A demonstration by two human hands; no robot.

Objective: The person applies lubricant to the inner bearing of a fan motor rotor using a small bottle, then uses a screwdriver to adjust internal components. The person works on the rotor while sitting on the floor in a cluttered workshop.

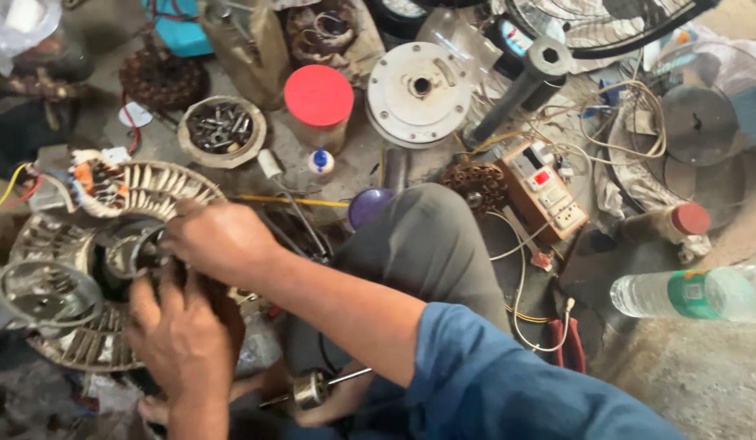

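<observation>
Both hands clamp a fan motor stator [109,269]: the right hand [219,240] grips its inner ring, the left hand [178,330] steadies the near edge. A bowl of bolts [221,130] waits beyond, within reach.

Bare floor opens only at the near right; the bolt bowl [221,130], red-lidded jar [318,106] and tester box [545,189] crowd the far side.

Both hands, the left hand [182,334] and right hand [219,240], press on a round metal fan motor [101,269]; a red-lidded jar [318,106] stands farther away.
</observation>
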